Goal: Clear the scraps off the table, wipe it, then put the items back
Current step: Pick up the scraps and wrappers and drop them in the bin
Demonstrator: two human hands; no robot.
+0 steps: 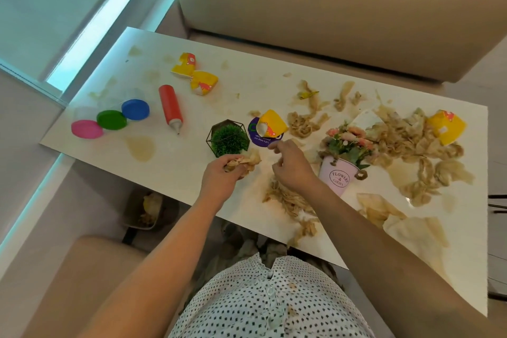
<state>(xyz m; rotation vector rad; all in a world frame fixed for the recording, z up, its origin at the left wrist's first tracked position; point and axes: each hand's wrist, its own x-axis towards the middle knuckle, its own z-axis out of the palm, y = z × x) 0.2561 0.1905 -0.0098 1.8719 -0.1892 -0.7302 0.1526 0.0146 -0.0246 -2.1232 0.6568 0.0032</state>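
Note:
A white table (178, 167) is littered with beige, stained paper scraps (406, 143), thickest on the right half. My left hand (223, 173) is shut on a wad of scraps (251, 159) near the front edge, beside a small green plant in a wire pot (229, 138). My right hand (290, 166) hovers just right of it with fingers curled, above a scrap pile (285, 197). Crumpled yellow wrappers (196, 74) lie at the back, one more yellow wrapper (447, 126) at the right, and another (271, 123) on a purple disc (259, 137).
A pink flower bucket (338, 177) stands by my right wrist. A red squeeze bottle (170, 107) and pink (86, 129), green (111, 119) and blue (135, 109) lidded jars sit at the left. A bin with scraps (145, 208) stands on the floor under the table's front edge. A beige sofa (329, 8) lies behind.

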